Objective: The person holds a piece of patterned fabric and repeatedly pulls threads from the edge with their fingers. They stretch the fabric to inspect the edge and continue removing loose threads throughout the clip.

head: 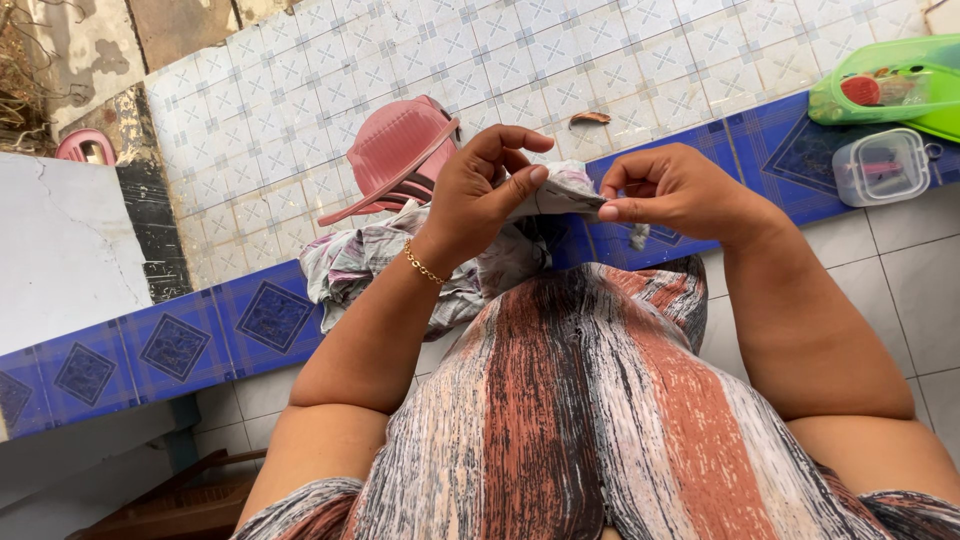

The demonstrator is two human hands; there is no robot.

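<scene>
Left hand (490, 190) and right hand (665, 190) both pinch the patterned cloth (565, 190) shut-fingered; looks mid-stitch, next needs steady grip.

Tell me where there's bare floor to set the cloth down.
Bare patterned tiles lie beyond the pink stool, left of the green container. Crowded where both hands hold the cloth above the blue tile strip.
</scene>
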